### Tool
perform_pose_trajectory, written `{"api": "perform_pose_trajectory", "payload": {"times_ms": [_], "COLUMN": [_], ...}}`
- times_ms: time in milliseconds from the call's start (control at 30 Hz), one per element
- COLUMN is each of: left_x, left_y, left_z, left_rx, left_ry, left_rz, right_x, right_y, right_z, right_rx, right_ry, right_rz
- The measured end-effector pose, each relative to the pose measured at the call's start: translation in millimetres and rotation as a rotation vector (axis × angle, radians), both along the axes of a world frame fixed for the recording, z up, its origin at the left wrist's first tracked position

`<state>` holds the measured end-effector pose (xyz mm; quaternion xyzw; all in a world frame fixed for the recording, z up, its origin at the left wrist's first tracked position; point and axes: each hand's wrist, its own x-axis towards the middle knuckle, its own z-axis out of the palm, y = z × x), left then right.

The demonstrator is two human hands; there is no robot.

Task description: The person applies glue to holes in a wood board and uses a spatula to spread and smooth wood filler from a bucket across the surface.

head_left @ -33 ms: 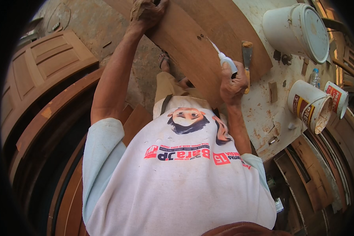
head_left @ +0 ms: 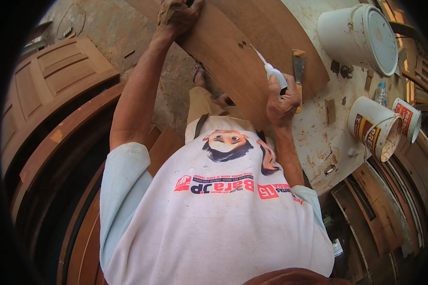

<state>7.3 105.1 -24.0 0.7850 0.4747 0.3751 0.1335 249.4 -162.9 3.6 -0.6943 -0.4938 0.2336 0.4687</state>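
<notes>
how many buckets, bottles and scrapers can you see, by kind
Buckets: 3 (big bucket, open bucket, small bucket)
Bottles: 2 (white bottle in the right hand, clear bottle)
Scraper: 1
Total: 6

The squeeze bottle (head_left: 274, 72) is white, the wooden board (head_left: 218, 38) warm brown with dark spots. Brown blotches mottle the whitish bench (head_left: 314, 135); the lidded bucket (head_left: 342, 38) is off-white, and the white shirt (head_left: 214, 237) has pale blue sleeves (head_left: 123, 185) and a red-and-dark print (head_left: 242, 187).

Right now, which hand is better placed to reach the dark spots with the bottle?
Probably the right hand: it grips the bottle, tip near the dark spots. The left hand is at the board's edge.
</notes>
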Motion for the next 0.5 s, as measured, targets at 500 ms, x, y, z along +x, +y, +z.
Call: {"api": "perform_pose_trajectory", "payload": {"times_ms": [500], "left_x": [-1.8], "left_y": [0.3], "left_z": [-2.1], "left_rx": [-0.011], "left_ry": [-0.007], "left_rz": [-0.001], "right_x": [3.3], "right_y": [0.8], "right_z": [-2.1], "right_rx": [0.008], "right_ry": [-0.015], "right_rz": [0.017]}}
